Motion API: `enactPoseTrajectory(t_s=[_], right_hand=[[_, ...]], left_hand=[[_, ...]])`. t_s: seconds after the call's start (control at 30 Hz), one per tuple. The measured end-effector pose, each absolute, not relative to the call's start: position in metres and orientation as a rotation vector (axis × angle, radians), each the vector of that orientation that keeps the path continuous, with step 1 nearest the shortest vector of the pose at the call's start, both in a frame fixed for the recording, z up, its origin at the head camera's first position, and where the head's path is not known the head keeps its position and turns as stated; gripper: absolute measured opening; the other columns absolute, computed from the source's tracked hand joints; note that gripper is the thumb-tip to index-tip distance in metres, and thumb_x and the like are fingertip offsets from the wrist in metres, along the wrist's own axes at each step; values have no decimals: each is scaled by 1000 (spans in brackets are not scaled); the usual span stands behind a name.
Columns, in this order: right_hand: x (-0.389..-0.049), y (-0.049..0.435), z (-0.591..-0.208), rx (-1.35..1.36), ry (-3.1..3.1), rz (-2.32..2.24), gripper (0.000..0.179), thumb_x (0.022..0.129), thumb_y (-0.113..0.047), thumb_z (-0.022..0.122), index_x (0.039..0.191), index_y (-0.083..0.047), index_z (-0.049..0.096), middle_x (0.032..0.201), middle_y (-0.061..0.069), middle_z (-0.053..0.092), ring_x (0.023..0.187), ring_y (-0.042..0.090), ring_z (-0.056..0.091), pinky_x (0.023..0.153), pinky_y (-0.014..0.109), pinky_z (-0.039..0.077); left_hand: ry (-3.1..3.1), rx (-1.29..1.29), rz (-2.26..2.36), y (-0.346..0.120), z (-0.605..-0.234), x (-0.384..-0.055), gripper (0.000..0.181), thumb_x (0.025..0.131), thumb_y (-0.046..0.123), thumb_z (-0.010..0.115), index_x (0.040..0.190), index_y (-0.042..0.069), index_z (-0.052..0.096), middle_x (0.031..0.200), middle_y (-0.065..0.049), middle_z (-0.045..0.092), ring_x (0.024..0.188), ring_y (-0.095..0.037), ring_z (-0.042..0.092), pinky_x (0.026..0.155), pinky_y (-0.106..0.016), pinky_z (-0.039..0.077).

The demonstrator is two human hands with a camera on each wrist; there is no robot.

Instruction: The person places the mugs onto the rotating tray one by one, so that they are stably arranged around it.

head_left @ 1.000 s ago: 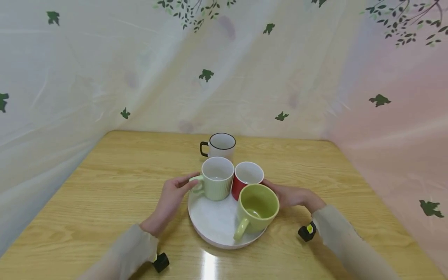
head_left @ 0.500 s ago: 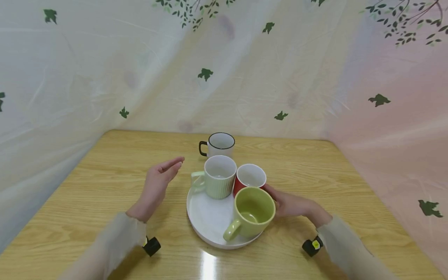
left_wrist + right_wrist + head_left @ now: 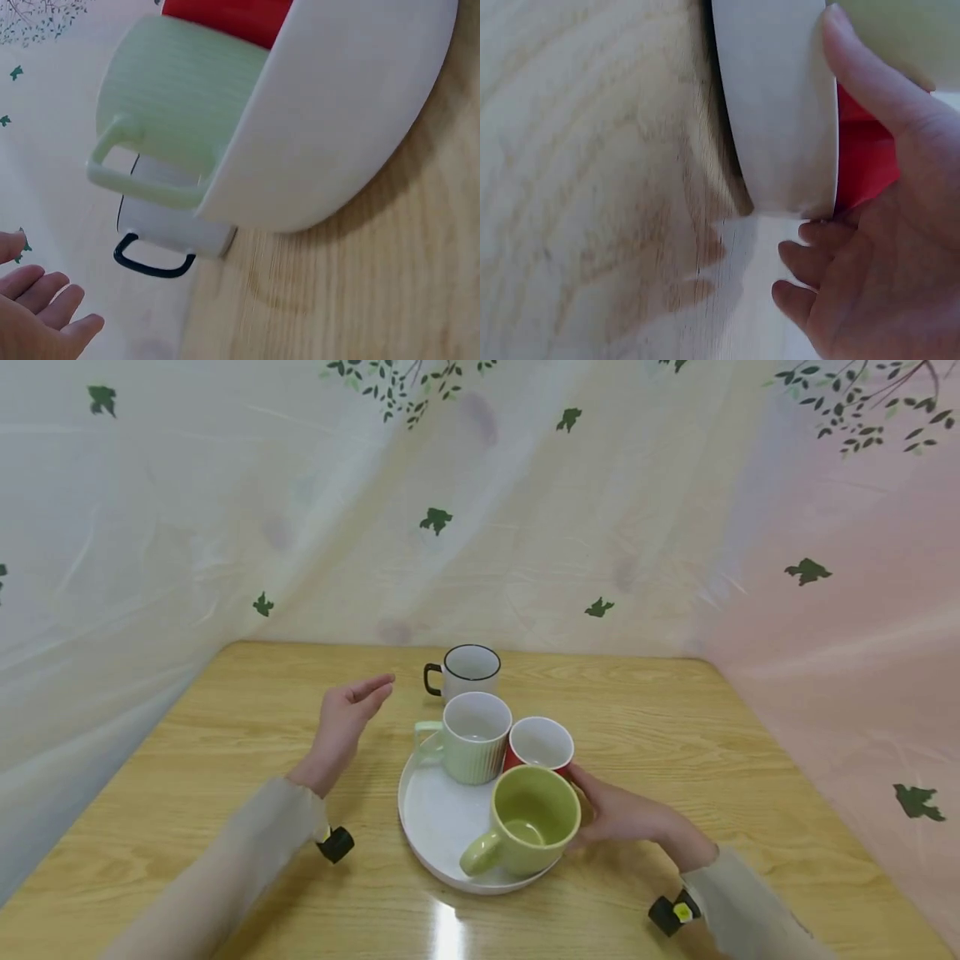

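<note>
On the table, a round white tray (image 3: 431, 814) with a raised rim carries three mugs. They are a pale green ribbed mug (image 3: 477, 760), a red mug (image 3: 513, 758) with a white inside, and a yellow-green mug (image 3: 517, 856) at the front. My right hand (image 3: 626, 814) grips the tray's right edge; in the right wrist view its thumb (image 3: 877, 79) lies across the rim and its fingers curl by the wall, close to the red mug. My left hand (image 3: 343, 722) hovers, fingers apart and relaxed, left of the pale green mug, holding nothing.
Just behind the tray stands a white mug (image 3: 471, 683) with a black rim and a black handle facing left. A pale cloth backdrop (image 3: 315, 527) with leaf prints hangs at the table's far edge and sides. The wooden table (image 3: 225, 752) extends around the tray.
My left hand has let go of the pale green mug's handle and moved left and away. The tray has turned clockwise, the yellow-green mug shifting left; my right hand stays at its edge.
</note>
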State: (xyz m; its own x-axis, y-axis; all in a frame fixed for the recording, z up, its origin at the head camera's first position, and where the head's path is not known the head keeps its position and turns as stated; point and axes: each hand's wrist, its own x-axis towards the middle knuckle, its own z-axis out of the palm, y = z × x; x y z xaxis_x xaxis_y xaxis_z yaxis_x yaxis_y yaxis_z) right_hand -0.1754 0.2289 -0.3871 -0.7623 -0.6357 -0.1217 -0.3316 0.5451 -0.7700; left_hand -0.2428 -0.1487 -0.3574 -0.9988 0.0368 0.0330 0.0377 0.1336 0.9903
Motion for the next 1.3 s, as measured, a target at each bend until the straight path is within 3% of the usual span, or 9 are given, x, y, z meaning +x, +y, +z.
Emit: enactPoseTrajectory(t_s=[0.27,0.53,1.3], right_hand=[[-165,224,-384,-684,2469,-1048,123,70,-32,86,153,4,2,157,31,19,143,47,23,115,65,21],[-161,221,-385,-669,2528,-1021,122,69,-33,87,152,7,7,154,32,25,140,48,29,114,64,26],[-155,217,-383,-645,2539,-1043,124,68,-32,88,150,11,5,153,37,20,140,51,25,113,65,24]], left_hand=[[-2529,-195,-1871,-149,-359,-272,48,98,31,57,140,9,51,146,-7,51,137,-26,46,117,-45,35],[-2620,-342,-1684,-146,-359,-300,46,96,23,61,138,7,53,140,-12,56,129,-30,54,112,-45,42],[-2732,-610,-1464,-136,-371,-343,42,93,11,64,131,-3,56,134,-20,58,120,-37,60,104,-46,49]])
